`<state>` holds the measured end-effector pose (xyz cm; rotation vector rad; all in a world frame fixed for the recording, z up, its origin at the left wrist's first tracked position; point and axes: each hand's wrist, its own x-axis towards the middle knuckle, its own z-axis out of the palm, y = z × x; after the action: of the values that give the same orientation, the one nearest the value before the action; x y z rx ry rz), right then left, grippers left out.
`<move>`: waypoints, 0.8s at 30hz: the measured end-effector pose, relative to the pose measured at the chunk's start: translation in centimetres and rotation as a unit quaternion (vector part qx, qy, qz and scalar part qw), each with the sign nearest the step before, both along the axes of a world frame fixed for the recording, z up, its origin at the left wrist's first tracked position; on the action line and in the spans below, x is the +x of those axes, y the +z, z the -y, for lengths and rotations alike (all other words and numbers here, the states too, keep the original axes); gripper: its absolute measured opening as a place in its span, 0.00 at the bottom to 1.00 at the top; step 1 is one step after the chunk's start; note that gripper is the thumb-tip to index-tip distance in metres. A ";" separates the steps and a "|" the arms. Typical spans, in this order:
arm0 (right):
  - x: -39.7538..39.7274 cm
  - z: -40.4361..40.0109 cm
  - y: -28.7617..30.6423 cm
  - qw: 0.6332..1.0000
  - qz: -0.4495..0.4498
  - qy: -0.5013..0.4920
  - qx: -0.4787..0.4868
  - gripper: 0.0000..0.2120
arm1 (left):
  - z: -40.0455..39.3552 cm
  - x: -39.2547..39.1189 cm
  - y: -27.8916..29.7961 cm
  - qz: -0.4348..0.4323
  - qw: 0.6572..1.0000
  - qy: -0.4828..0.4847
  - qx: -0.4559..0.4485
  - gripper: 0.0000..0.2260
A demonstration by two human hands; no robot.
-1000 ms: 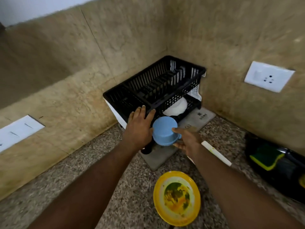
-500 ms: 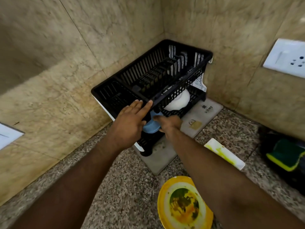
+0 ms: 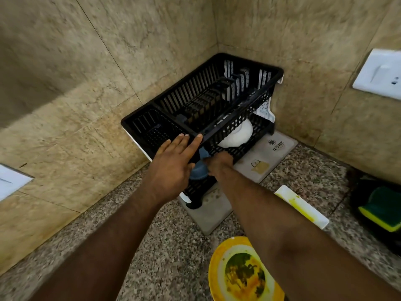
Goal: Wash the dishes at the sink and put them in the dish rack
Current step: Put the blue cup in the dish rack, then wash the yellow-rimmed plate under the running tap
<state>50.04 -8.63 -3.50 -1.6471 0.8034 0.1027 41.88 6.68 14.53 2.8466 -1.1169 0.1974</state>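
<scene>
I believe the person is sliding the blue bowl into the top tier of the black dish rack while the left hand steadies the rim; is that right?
Not quite: the head view shows the blue bowl going into the lower tier of the black dish rack, beside the white dish, not the top one. The left hand does rest on the rim; the right hand guides the bowl.

Grey drying mat [image 3: 263,158] at centre, white wall socket [image 3: 378,73] upper right, green-yellow sponge [image 3: 383,208] far right, speckled granite counter [image 3: 169,246] below

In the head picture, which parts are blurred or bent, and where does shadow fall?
Head view: the left wall is smeared by motion blur; wall joints curve from wide-angle distortion; the dish rack stays fairly sharp; shadow darkens the rack's lower shelf around the blue bowl.
</scene>
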 end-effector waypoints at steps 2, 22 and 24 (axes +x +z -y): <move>0.3 0.1 -0.5 1.000 0.011 0.008 0.021 0.23 | 0.1 -0.1 0.0 0.005 1.000 0.003 0.005 0.32; -22.5 8.9 2.0 0.993 0.060 0.008 -0.103 0.05 | 5.6 -10.9 -3.6 -0.019 0.993 -0.001 -0.116 0.18; -25.7 9.6 2.6 0.991 0.038 0.023 -0.125 0.02 | 6.5 -13.7 -5.2 -0.078 0.989 -0.003 -0.123 0.16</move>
<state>24.33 -18.21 -0.95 -1.8951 0.7439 -0.0305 28.21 0.22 9.32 2.5912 -0.9955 0.1008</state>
